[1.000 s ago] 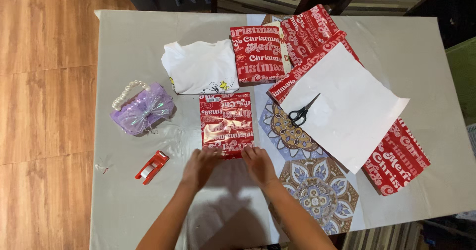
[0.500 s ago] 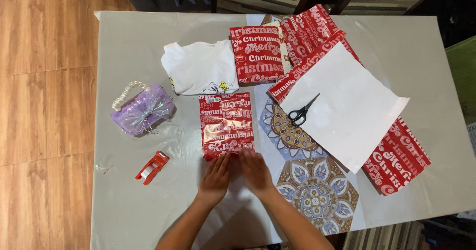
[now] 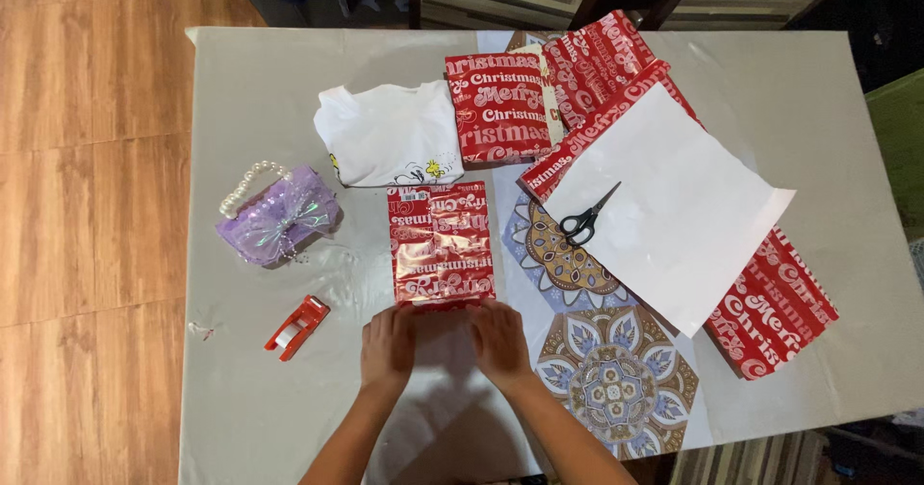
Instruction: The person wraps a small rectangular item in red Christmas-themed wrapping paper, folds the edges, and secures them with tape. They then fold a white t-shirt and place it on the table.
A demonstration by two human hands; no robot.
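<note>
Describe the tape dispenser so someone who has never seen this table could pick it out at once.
Start at the grey table and go to its left side, below the lilac purse with the bead handle. There, left of the person's left hand, lies the tape dispenser. It is the only small red plastic thing there, plain and lying apart from the red patterned wrapping paper.

Shiny red wrapped parcel (image 3: 441, 244) flat on white paper sheet (image 3: 438, 398), mid-table.
</note>
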